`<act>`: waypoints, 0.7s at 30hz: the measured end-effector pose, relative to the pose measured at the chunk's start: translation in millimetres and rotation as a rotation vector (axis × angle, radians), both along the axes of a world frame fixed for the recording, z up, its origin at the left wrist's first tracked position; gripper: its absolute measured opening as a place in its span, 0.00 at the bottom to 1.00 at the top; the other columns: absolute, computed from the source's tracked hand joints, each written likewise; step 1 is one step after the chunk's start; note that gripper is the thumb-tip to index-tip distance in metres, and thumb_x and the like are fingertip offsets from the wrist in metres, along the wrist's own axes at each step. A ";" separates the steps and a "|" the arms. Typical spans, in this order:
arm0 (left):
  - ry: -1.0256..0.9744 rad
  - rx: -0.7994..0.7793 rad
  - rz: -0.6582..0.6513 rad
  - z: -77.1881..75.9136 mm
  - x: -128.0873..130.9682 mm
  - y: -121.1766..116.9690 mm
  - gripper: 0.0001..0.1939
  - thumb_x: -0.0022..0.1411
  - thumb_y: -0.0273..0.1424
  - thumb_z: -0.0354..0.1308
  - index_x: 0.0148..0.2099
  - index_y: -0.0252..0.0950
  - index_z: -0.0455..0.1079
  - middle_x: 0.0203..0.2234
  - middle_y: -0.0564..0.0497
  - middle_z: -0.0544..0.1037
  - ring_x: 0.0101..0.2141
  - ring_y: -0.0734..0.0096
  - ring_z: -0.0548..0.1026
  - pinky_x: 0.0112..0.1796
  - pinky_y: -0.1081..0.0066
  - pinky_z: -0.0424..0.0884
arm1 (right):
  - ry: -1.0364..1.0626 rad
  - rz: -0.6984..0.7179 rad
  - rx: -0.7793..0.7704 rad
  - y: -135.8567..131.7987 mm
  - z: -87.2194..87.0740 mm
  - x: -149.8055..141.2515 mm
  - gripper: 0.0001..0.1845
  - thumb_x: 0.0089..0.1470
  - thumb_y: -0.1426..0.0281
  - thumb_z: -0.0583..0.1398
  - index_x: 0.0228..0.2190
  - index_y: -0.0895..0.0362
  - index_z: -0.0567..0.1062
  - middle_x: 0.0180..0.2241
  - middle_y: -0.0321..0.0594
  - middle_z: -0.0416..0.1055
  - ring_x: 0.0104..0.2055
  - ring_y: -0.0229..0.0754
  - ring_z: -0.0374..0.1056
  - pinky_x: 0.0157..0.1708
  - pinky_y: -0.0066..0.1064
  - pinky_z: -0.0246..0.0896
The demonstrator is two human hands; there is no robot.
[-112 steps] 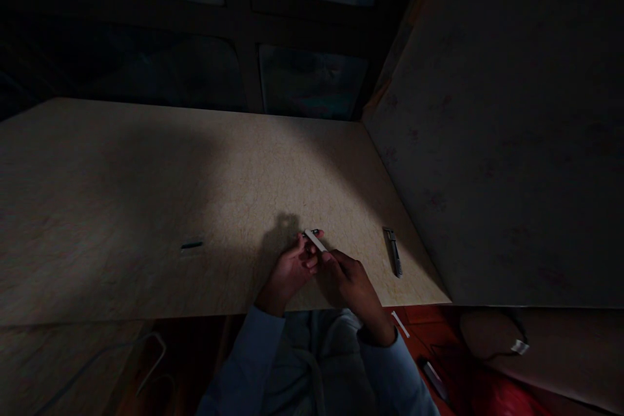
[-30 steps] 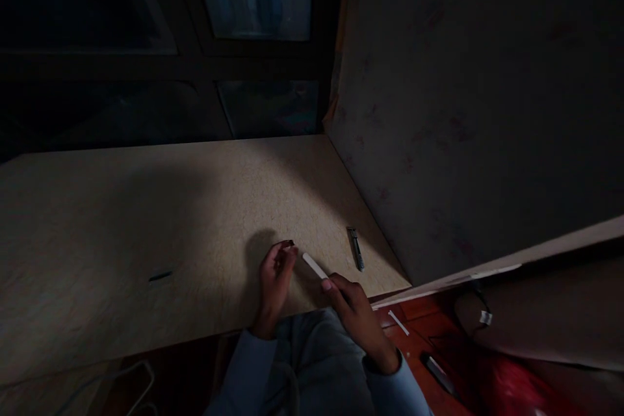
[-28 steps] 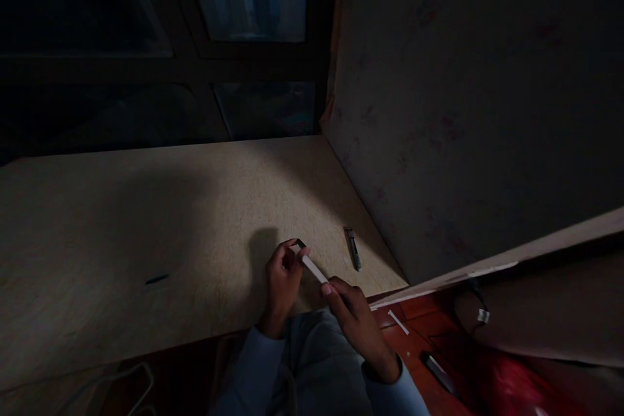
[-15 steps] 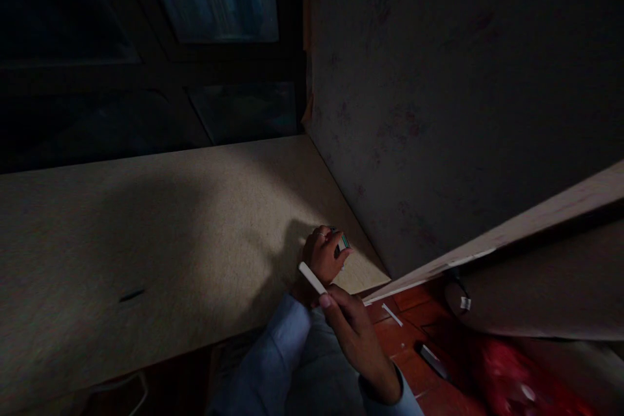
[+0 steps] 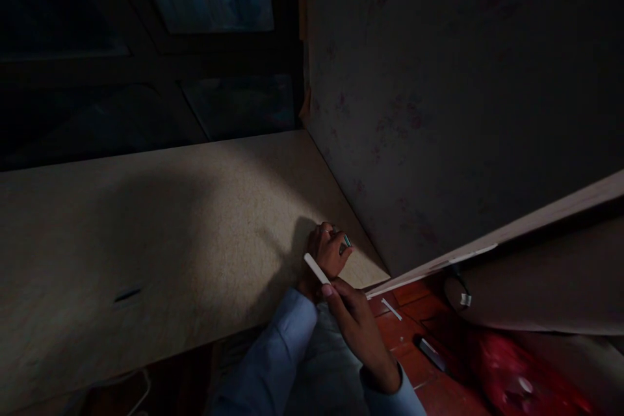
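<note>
My right hand (image 5: 355, 322) grips a slim white stick (image 5: 316, 269) between thumb and fingers, its rounded end pointing up and left. The stick passes in front of my left wrist, and I cannot make out whether it touches. My left hand (image 5: 327, 252) rests low over the right end of the pale ledge (image 5: 229, 208), its fingers curled round a small dark object with a teal edge (image 5: 347, 240). Most of that object is hidden by the fingers and shadow, so its kind does not show.
A thin dark object (image 5: 127, 294) lies on the ledge at left. Dark window frames (image 5: 160, 62) stand behind; a faintly flowered wall (image 5: 414, 110) rises at right. On the red tiled floor lie a white strip (image 5: 391, 309), a dark flat object (image 5: 431, 354) and a red bag (image 5: 526, 364).
Both hands have shifted slightly right in view, still holding the same things. Less of the small teal-edged object shows now. The background has moved slightly up and left.
</note>
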State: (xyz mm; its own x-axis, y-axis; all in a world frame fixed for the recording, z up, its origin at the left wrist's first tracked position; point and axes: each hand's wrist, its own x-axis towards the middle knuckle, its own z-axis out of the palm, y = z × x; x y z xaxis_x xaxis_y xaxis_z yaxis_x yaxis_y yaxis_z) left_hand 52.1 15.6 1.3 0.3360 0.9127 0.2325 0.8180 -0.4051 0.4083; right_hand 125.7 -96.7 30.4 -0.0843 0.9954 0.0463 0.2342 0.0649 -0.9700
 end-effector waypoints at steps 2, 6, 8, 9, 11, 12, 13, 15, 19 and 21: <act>0.028 0.007 -0.003 8.4 3.0 -0.1 0.15 0.60 0.43 0.62 0.45 0.42 0.74 0.44 0.46 0.68 0.47 0.59 0.67 0.48 0.61 0.66 | -0.005 0.003 -0.014 -0.1 -0.1 -1.1 0.23 0.66 0.56 0.52 0.34 0.60 0.77 0.25 0.37 0.71 0.30 0.38 0.67 0.31 0.27 0.56; 0.092 -0.043 -0.015 24.8 12.4 -4.2 0.16 0.64 0.44 0.56 0.47 0.40 0.73 0.42 0.45 0.70 0.44 0.60 0.70 0.43 0.63 0.69 | 0.009 -0.012 -0.014 0.7 0.6 -2.1 0.23 0.65 0.56 0.51 0.31 0.60 0.75 0.24 0.36 0.68 0.28 0.37 0.63 0.29 0.26 0.54; 0.144 -0.150 -0.072 32.2 18.4 -7.4 0.16 0.66 0.44 0.54 0.46 0.40 0.73 0.43 0.45 0.72 0.44 0.61 0.73 0.42 0.63 0.69 | 0.014 -0.048 0.006 0.9 0.4 -2.2 0.24 0.65 0.55 0.51 0.27 0.60 0.73 0.22 0.35 0.64 0.25 0.35 0.60 0.26 0.26 0.51; 0.176 -0.218 -0.089 35.8 21.4 -8.8 0.16 0.66 0.44 0.53 0.46 0.39 0.73 0.43 0.44 0.73 0.44 0.60 0.74 0.42 0.63 0.69 | 0.020 -0.069 0.017 0.7 0.2 -2.3 0.24 0.65 0.55 0.51 0.26 0.59 0.72 0.22 0.34 0.63 0.25 0.35 0.59 0.26 0.26 0.51; 0.240 -0.341 -0.084 42.6 26.5 -10.1 0.15 0.66 0.42 0.54 0.47 0.39 0.73 0.43 0.44 0.76 0.44 0.59 0.75 0.43 0.62 0.69 | 0.032 -0.092 0.030 -0.3 -0.4 -2.5 0.24 0.65 0.55 0.51 0.27 0.59 0.72 0.22 0.35 0.63 0.25 0.35 0.59 0.26 0.26 0.51; 0.265 -0.378 -0.074 45.3 28.4 -10.1 0.15 0.66 0.42 0.55 0.47 0.39 0.73 0.41 0.44 0.77 0.44 0.58 0.76 0.43 0.62 0.69 | 0.036 -0.096 0.031 -0.8 -0.6 -2.7 0.24 0.65 0.56 0.51 0.27 0.59 0.72 0.22 0.35 0.63 0.26 0.35 0.59 0.26 0.26 0.52; 0.282 -0.399 -0.068 47.1 29.6 -9.5 0.15 0.65 0.41 0.55 0.47 0.39 0.74 0.40 0.44 0.77 0.44 0.58 0.76 0.43 0.62 0.69 | 0.037 -0.099 0.031 -1.3 -0.8 -2.8 0.23 0.65 0.56 0.51 0.28 0.59 0.73 0.23 0.35 0.63 0.26 0.35 0.60 0.26 0.26 0.52; 0.297 -0.403 -0.069 47.9 30.8 -7.4 0.15 0.66 0.42 0.55 0.47 0.39 0.74 0.38 0.43 0.78 0.45 0.57 0.76 0.43 0.62 0.68 | 0.036 -0.110 0.031 -1.6 -1.2 -3.2 0.23 0.65 0.56 0.52 0.27 0.59 0.73 0.22 0.34 0.62 0.26 0.35 0.59 0.26 0.26 0.51; 0.296 -0.374 -0.080 43.5 30.7 -3.3 0.19 0.67 0.44 0.52 0.47 0.36 0.75 0.39 0.39 0.78 0.45 0.55 0.76 0.43 0.61 0.68 | 0.041 -0.130 0.052 0.2 -1.3 -3.9 0.23 0.65 0.56 0.52 0.28 0.60 0.74 0.22 0.34 0.62 0.25 0.35 0.58 0.25 0.26 0.51; 0.296 -0.371 -0.086 43.0 30.5 -2.7 0.20 0.67 0.44 0.50 0.47 0.36 0.75 0.38 0.39 0.78 0.46 0.55 0.76 0.44 0.61 0.68 | 0.043 -0.136 0.054 1.2 -0.9 -4.4 0.23 0.65 0.56 0.52 0.28 0.60 0.74 0.22 0.34 0.63 0.25 0.35 0.59 0.25 0.26 0.51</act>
